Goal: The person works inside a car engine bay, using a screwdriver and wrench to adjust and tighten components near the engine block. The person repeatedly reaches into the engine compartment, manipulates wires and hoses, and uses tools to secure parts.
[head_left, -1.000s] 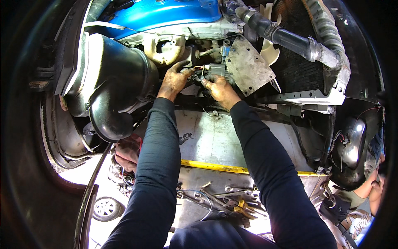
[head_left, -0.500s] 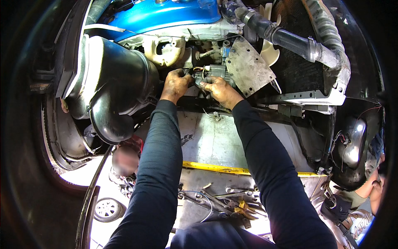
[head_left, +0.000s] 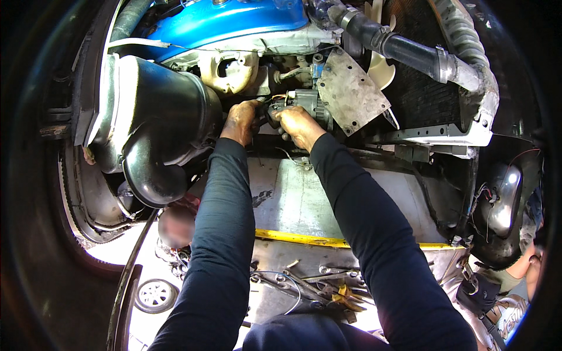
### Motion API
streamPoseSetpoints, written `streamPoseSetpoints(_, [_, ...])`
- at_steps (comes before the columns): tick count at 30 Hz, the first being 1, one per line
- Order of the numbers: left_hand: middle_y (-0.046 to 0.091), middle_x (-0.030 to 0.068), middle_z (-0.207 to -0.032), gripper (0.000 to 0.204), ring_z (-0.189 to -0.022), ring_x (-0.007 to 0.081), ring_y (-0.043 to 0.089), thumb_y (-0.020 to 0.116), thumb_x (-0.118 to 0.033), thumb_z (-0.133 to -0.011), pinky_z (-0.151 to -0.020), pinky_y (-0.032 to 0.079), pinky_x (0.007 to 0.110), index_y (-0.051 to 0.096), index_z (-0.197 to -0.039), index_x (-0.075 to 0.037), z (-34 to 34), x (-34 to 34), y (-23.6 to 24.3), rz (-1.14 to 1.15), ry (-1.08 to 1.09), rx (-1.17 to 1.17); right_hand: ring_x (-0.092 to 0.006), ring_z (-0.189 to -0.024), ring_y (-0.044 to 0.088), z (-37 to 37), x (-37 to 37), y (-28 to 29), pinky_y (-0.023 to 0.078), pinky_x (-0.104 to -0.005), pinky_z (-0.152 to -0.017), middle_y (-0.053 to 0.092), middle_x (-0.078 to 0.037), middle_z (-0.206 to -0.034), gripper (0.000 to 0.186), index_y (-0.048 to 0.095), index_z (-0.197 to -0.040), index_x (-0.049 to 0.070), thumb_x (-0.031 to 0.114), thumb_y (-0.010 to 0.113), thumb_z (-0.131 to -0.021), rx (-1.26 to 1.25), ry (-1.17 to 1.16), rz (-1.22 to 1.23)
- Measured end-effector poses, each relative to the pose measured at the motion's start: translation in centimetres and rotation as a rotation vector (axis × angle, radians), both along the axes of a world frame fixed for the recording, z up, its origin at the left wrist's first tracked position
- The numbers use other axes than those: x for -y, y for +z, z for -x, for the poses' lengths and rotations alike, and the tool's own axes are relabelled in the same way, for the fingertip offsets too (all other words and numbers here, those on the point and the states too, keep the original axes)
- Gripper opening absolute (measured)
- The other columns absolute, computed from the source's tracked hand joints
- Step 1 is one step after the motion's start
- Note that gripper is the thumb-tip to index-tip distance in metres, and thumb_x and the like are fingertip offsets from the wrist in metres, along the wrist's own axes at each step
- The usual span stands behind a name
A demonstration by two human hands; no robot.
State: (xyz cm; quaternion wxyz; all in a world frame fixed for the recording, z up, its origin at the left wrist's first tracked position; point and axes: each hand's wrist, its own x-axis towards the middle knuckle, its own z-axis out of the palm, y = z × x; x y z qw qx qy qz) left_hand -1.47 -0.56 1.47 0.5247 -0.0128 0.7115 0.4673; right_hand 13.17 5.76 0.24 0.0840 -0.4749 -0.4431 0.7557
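Note:
My left hand (head_left: 239,121) is closed, its fingertips pinched over something small that I cannot make out. Close beside it, my right hand (head_left: 298,126) grips a small dark piece (head_left: 273,111) between thumb and fingers. Thin wires (head_left: 282,96) run just above the fingertips to a grey, ribbed alternator (head_left: 310,102). A flat metal plate (head_left: 353,93) with bolt holes is tilted to the right of it. Behind the hands is a cast exhaust manifold (head_left: 229,71), under the blue valve cover (head_left: 228,24) of the engine.
On the left bulges a large black air-filter housing (head_left: 158,105). A black hose (head_left: 410,57) with clamps and a pale fan (head_left: 381,73) are at right. Below my arms, spanners and tools (head_left: 310,284) lie beyond a yellow-edged panel (head_left: 304,238). A person's head (head_left: 177,227) is lower left.
Both hands have shifted slightly left, and the right hand has drawn back from the alternator toward the left hand. The dark piece moved left with it.

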Motion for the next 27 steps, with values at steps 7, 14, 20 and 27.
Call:
streamPoseSetpoints(7, [0.060,0.0085,-0.074,0.016,-0.057,0.0179,0.051,0.057,-0.020,-0.094,-0.052,0.039,0.029,0.064,-0.090,-0.006,0.7,0.2,-1.3,0.024,-0.373,-0.277,-0.0169,-0.057,0.052,-0.2,-0.8,-0.8,0.041,-0.0338,-0.050,0.058,-0.004,-0.069,0.024,0.064,-0.079,0.005,0.024,0.065,-0.093,-0.013,0.106,-0.052])
streamPoseSetpoints(14, [0.069,0.0268,-0.108,0.035,-0.106,0.0375,0.067,0.064,-0.022,-0.089,-0.092,0.051,0.042,0.070,-0.110,0.004,-1.1,-0.1,0.7,0.086,-0.568,-0.993,-0.0151,-0.069,0.055,-0.6,-2.0,0.9,0.045,-0.0359,-0.062,0.063,0.000,-0.083,0.016,0.067,-0.096,0.011,0.025,0.059,-0.099,-0.104,0.057,0.168])
streamPoseSetpoints(20, [0.072,0.0246,-0.100,0.035,-0.094,0.0341,0.071,0.067,-0.022,-0.089,-0.087,0.053,0.039,0.070,-0.112,0.004,-1.6,0.4,2.1,-0.041,-0.539,-0.892,-0.0194,-0.078,0.063,-0.8,-2.8,2.3,0.045,-0.0353,-0.061,0.067,-0.003,-0.087,0.023,0.064,-0.099,0.013,0.033,0.054,-0.104,-0.371,-0.175,0.461])
streamPoseSetpoints(27, [0.073,0.0231,-0.093,0.032,-0.087,0.0327,0.070,0.070,-0.022,-0.087,-0.084,0.053,0.040,0.073,-0.104,0.005,-1.4,0.9,2.3,-0.033,-0.554,-0.857,-0.0189,-0.097,0.065,0.2,-2.2,1.7,0.047,-0.0317,-0.076,0.070,-0.008,-0.112,0.033,0.061,-0.127,0.002,0.023,0.057,-0.101,-0.385,-0.189,0.172])
